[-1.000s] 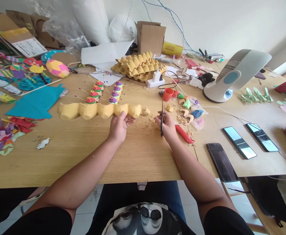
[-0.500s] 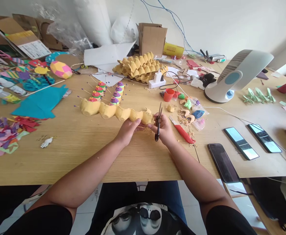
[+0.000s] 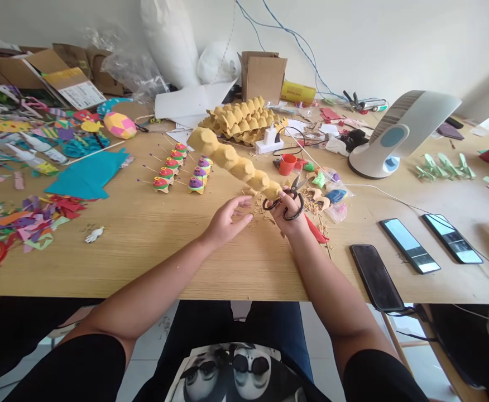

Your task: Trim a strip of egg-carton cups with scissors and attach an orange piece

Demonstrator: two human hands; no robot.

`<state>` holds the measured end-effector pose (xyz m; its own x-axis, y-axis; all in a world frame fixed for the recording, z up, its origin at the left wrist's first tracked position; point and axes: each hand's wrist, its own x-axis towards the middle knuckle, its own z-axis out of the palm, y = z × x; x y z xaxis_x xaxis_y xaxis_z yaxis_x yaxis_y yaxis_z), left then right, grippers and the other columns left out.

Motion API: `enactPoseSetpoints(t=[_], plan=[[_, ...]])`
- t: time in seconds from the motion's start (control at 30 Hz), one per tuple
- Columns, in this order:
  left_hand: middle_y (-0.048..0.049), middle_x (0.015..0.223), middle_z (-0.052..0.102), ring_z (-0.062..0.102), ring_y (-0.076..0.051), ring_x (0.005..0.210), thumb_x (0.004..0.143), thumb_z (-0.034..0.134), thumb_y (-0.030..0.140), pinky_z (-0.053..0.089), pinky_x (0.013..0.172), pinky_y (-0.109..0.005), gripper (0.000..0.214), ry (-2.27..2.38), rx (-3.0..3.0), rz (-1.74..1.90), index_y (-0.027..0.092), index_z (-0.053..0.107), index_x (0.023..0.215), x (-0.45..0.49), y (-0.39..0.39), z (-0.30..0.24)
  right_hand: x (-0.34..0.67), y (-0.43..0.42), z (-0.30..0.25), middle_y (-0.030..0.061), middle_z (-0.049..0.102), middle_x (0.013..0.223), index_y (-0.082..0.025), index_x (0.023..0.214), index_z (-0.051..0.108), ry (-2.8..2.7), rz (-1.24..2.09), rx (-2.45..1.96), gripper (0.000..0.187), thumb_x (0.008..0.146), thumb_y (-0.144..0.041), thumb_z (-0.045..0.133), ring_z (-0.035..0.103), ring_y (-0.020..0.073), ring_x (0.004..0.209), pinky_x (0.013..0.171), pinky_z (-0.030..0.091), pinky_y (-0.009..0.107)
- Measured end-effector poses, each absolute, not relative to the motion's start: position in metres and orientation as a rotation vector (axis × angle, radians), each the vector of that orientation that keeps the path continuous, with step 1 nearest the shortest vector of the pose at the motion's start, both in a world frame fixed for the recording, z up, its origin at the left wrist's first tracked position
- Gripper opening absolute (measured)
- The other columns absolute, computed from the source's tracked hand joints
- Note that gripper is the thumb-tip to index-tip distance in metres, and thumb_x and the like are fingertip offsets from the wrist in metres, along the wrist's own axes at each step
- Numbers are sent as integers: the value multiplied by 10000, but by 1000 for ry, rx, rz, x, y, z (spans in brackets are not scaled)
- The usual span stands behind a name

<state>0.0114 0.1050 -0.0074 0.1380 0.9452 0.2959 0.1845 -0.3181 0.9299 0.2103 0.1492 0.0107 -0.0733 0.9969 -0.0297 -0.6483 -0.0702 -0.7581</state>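
Observation:
A long strip of yellow egg carton [image 3: 230, 160], one row of cups, slants up to the left above the table. My right hand [image 3: 288, 215] grips its near end and also holds black-handled scissors [image 3: 293, 201], their blades pointing up and right. Below the strip, my left hand [image 3: 229, 222] is open, fingers apart and holding nothing. Two painted caterpillars made of carton cups, one red and green [image 3: 171, 163] and one purple and yellow [image 3: 198, 177], stand beyond my left hand with pins stuck in them.
Stacked egg cartons [image 3: 244, 117] lie at the back beside a white power strip [image 3: 268, 142]. A red-handled knife [image 3: 316, 230] lies among shavings, near a red cup [image 3: 287, 164]. To the right are a white fan [image 3: 399, 139] and several phones [image 3: 376, 276]. Colored scraps [image 3: 30, 223] cover the left.
My left hand has let go of the carton strip and opened. The strip's far end has swung up and away, held by my right hand, and the scissors have turned in that hand.

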Motion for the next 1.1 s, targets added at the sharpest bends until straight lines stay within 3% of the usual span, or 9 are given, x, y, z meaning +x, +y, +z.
enactPoseSetpoints(t=[0.17, 0.3, 0.4, 0.63, 0.8, 0.97, 1.1], plan=[[-182, 1405, 694, 645, -311, 1333, 923, 672, 470, 552, 1072, -466, 507, 1276, 1708, 1141, 183, 669, 1341, -13, 120, 3, 212, 152, 10, -54, 680, 883, -262, 865, 559, -579, 1558, -624, 426, 631, -266, 916, 664, 121, 816, 665, 566, 239], [-166, 1476, 661, 580, -335, 1417, 956, 597, 517, 388, 1254, -531, 538, 1516, 2148, 949, 202, 661, 1387, -66, 114, 7, 210, 151, 10, -59, 672, 896, -267, 899, 560, -588, 1572, -560, 469, 617, -244, 935, 652, 104, 819, 647, 543, 210], [-162, 1604, 560, 464, -353, 1533, 972, 513, 570, 311, 1305, -548, 660, 1691, 2269, 728, 186, 567, 1506, -114, 101, -4, 210, 150, 10, -41, 678, 904, -268, 908, 556, -638, 1546, -575, 463, 635, -296, 929, 658, 129, 845, 656, 547, 236], [-279, 1716, 357, 275, -469, 1621, 953, 427, 675, 268, 1291, -653, 922, 2108, 2070, 476, 52, 377, 1631, -178, 98, -43, 213, 151, 12, -52, 660, 858, -271, 903, 549, -711, 1485, -585, 420, 688, -362, 898, 666, 133, 842, 684, 564, 260], [-285, 1720, 340, 277, -422, 1633, 975, 369, 661, 244, 1323, -582, 918, 1986, 2181, 391, 11, 394, 1622, -128, 94, -48, 215, 153, 12, -60, 646, 847, -260, 855, 538, -618, 1526, -582, 415, 664, -314, 903, 642, 114, 806, 678, 557, 243], [-227, 1736, 339, 276, -361, 1644, 1029, 376, 612, 213, 1345, -545, 817, 1683, 2367, 438, 76, 398, 1645, -41, 78, -50, 216, 157, 9, -58, 647, 830, -261, 834, 542, -606, 1516, -609, 386, 671, -303, 889, 649, 121, 824, 684, 557, 239], [-238, 1736, 330, 280, -358, 1643, 1054, 352, 592, 208, 1349, -538, 794, 1532, 2376, 537, 68, 388, 1649, 1, 84, -51, 217, 158, 7, -71, 665, 827, -270, 862, 559, -596, 1502, -597, 382, 673, -281, 890, 660, 115, 839, 682, 556, 222]])
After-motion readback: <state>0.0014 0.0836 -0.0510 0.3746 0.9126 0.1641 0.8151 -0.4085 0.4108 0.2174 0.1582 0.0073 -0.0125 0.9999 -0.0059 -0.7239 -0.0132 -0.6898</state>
